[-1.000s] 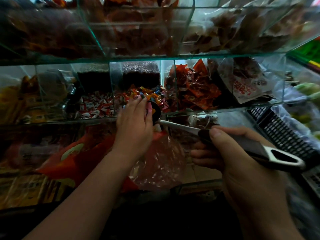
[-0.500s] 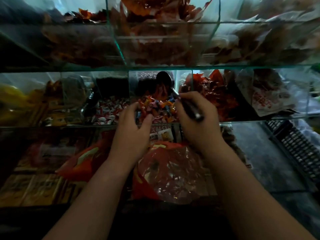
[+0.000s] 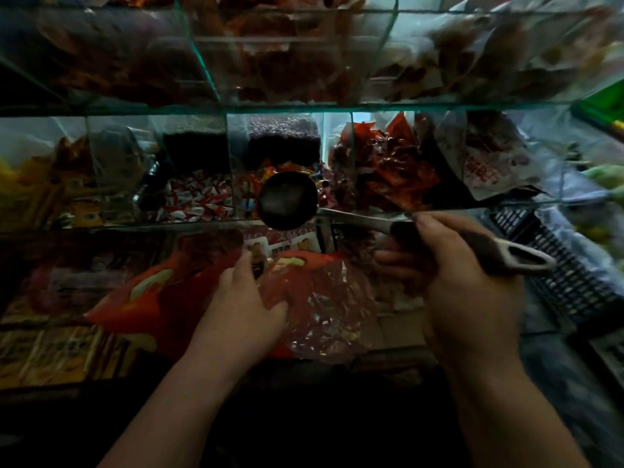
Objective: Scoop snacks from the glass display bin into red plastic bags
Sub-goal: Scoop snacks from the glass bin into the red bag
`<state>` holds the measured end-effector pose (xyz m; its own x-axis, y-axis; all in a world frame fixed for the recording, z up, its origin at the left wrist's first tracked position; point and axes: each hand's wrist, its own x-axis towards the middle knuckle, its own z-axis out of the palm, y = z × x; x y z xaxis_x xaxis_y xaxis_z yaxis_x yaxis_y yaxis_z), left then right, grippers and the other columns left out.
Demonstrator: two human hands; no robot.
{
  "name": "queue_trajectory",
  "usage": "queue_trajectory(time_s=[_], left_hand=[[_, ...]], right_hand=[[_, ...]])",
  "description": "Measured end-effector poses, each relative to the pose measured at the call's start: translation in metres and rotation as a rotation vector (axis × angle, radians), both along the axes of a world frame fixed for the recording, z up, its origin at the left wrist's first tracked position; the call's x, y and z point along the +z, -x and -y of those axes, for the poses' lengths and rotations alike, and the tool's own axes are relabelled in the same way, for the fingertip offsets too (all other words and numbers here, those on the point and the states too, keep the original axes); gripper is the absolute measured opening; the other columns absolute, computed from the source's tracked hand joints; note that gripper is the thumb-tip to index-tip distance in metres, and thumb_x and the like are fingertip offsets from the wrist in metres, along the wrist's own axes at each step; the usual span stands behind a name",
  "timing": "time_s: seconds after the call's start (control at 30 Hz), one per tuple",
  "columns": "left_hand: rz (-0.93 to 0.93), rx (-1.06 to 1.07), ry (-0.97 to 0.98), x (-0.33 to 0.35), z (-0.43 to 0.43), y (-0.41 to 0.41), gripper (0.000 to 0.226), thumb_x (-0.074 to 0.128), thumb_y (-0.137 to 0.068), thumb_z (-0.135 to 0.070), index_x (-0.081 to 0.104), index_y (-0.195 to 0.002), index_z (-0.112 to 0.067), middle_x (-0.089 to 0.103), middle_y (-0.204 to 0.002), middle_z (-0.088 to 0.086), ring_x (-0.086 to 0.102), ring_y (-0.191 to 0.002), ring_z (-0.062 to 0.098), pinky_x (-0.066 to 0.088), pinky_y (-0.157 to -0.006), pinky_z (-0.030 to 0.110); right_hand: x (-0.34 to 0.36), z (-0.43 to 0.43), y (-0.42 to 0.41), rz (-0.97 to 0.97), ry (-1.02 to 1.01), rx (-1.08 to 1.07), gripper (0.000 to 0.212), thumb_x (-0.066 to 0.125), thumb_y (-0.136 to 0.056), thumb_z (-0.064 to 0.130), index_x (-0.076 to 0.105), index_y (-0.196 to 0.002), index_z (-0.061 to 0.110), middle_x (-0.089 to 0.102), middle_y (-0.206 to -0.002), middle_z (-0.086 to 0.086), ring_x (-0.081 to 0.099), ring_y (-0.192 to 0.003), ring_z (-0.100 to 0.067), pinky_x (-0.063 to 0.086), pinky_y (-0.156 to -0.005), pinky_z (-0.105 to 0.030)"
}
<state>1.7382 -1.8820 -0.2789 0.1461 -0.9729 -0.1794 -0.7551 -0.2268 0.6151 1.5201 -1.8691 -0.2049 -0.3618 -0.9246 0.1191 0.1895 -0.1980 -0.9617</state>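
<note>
Here the right hand [image 3: 472, 292] wraps its grip round the dark handle of the scoop [image 3: 288, 201], whose round black bowl faces the camera at the front edge of the glass bin [image 3: 230, 163]. Below the bin, the left hand [image 3: 243, 302] pinches the rim of the crinkled, see-through red bag [image 3: 320, 298]. In the bin lie snacks [image 3: 250, 190] in bright mixed wrappers. Left of the bin sit red-and-white sweets [image 3: 199, 201]; right of it, orange packets [image 3: 388, 170]; farther right and lower, a black basket [image 3: 567, 285].

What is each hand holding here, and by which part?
Right hand grips the black scoop by its dark handle. Left hand holds the red plastic bag at its upper left edge.
</note>
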Motion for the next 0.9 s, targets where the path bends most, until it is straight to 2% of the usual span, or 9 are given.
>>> queue_trajectory(time_s=[0.13,0.27,0.4,0.47,0.57,0.63,0.7,0.77,0.9], left_hand=[[-0.083,0.06,-0.063,-0.016,-0.021,0.002,0.1,0.068,-0.088,-0.054,0.001,-0.16,-0.033,0.022,-0.165,0.001,0.038,-0.144,0.025,0.039,-0.112,0.042],[-0.202,0.06,-0.19,-0.02,-0.033,0.006,0.108,0.07,-0.074,-0.047,0.004,-0.159,-0.041,0.041,-0.153,0.0,0.048,-0.133,0.028,0.046,-0.106,0.049],[-0.229,0.098,-0.111,-0.016,-0.029,0.008,0.085,0.062,-0.087,-0.021,0.019,-0.158,-0.037,0.057,-0.111,-0.017,0.053,-0.09,0.0,0.043,-0.077,0.025],[-0.226,0.151,-0.042,-0.01,-0.025,0.004,0.07,0.054,-0.086,-0.032,0.034,-0.153,-0.035,0.057,-0.108,-0.021,0.055,-0.095,0.003,0.044,-0.083,0.027],[-0.214,0.19,0.07,-0.005,-0.018,-0.004,0.018,0.054,-0.093,-0.021,0.065,-0.1,-0.033,0.063,-0.089,-0.026,0.058,-0.089,-0.001,0.044,-0.077,0.02],[-0.194,0.168,0.132,-0.001,-0.016,-0.007,0.033,0.055,-0.097,-0.021,0.061,-0.071,-0.04,0.063,-0.069,-0.028,0.058,-0.074,-0.006,0.038,-0.064,0.016],[-0.198,0.09,0.165,0.002,-0.017,-0.006,0.032,0.054,-0.098,-0.03,0.065,-0.074,-0.046,0.064,-0.077,-0.041,0.06,-0.079,-0.016,0.04,-0.064,0.015],[-0.216,0.032,0.194,0.002,-0.017,-0.003,0.024,0.054,-0.1,-0.031,0.074,-0.095,-0.044,0.068,-0.087,-0.039,0.061,-0.087,-0.017,0.043,-0.069,0.013],[-0.232,0.012,0.175,-0.006,-0.016,-0.008,0.024,0.053,-0.103,-0.035,0.074,-0.102,-0.044,0.067,-0.092,-0.04,0.06,-0.088,-0.018,0.046,-0.069,0.017]], right_hand=[[0.005,-0.043,0.025,0.152,-0.102,0.035,0.022,0.058,-0.076,0.022,0.076,-0.066,0.027,0.073,-0.063,-0.013,0.071,-0.05,-0.027,0.058,-0.047,-0.033],[-0.013,-0.072,0.037,-0.005,-0.123,-0.003,0.018,0.061,-0.086,0.013,0.075,-0.076,0.019,0.073,-0.071,-0.023,0.072,-0.055,-0.037,0.06,-0.054,-0.04],[-0.018,-0.078,0.042,-0.026,-0.119,-0.033,0.027,0.059,-0.09,0.003,0.075,-0.073,0.016,0.071,-0.066,-0.023,0.07,-0.051,-0.037,0.059,-0.048,-0.039],[-0.015,-0.079,0.045,-0.055,-0.106,-0.018,0.023,0.06,-0.087,0.005,0.075,-0.074,0.016,0.071,-0.066,-0.022,0.07,-0.051,-0.038,0.058,-0.047,-0.037],[-0.015,-0.08,0.047,-0.115,-0.115,0.011,0.019,0.064,-0.086,0.005,0.076,-0.075,0.016,0.072,-0.068,-0.024,0.07,-0.052,-0.042,0.059,-0.047,-0.035],[-0.02,-0.075,0.041,-0.157,-0.11,0.056,0.011,0.066,-0.08,0.014,0.076,-0.077,0.017,0.073,-0.069,-0.021,0.072,-0.055,-0.037,0.059,-0.049,-0.033],[-0.031,-0.063,0.029,-0.329,-0.086,0.13,0.007,0.069,-0.08,0.019,0.076,-0.079,0.02,0.076,-0.074,-0.008,0.075,-0.063,-0.023,0.06,-0.057,-0.024],[-0.045,-0.046,0.012,-0.594,-0.058,0.206,0.004,0.076,-0.082,0.02,0.077,-0.082,0.024,0.077,-0.08,0.008,0.074,-0.074,-0.007,0.057,-0.067,-0.018],[-0.084,-0.011,-0.012,-1.034,-0.019,0.356,0.018,0.073,-0.089,0.025,0.075,-0.107,0.024,0.072,-0.1,0.006,0.069,-0.092,-0.014,0.057,-0.084,-0.036]])
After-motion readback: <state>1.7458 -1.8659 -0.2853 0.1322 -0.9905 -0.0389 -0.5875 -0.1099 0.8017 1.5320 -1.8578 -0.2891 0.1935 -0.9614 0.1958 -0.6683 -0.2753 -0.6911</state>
